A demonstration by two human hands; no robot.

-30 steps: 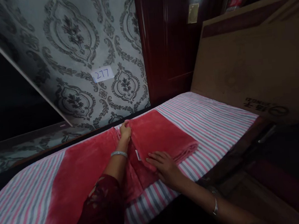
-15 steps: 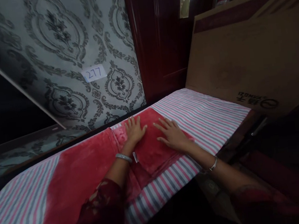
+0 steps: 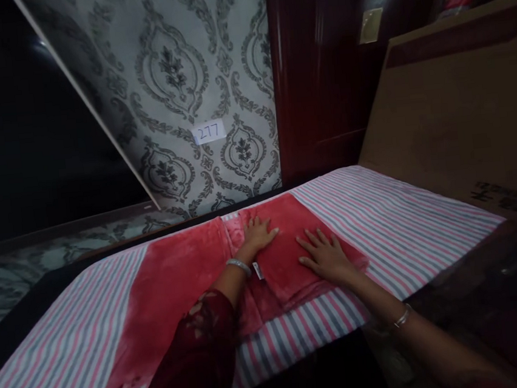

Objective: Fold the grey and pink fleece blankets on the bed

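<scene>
A red plush garment (image 3: pixel 178 269) lies spread on a striped cloth (image 3: pixel 351 209), with its right side folded over toward the middle. On the folded part, my left hand (image 3: pixel 259 235) rests flat near the inner edge, fingers apart. My right hand (image 3: pixel 326 257) also lies on the folded part, farther right, palm down with fingers spread. A small white label (image 3: pixel 258 271) shows just below my left hand. The fabric directly beneath both palms is hidden.
A large cardboard box (image 3: pixel 452 114) stands at the right end of the striped surface. Behind are patterned wallpaper with a paper marked 277 (image 3: pixel 209 131) and a dark red door (image 3: pixel 316 78). A black screen (image 3: pixel 42 129) is at the left.
The camera view has swung left, so everything appears farther right. My right hand has slid slightly over the folded fabric; my left hand stays near the fold's inner edge.
</scene>
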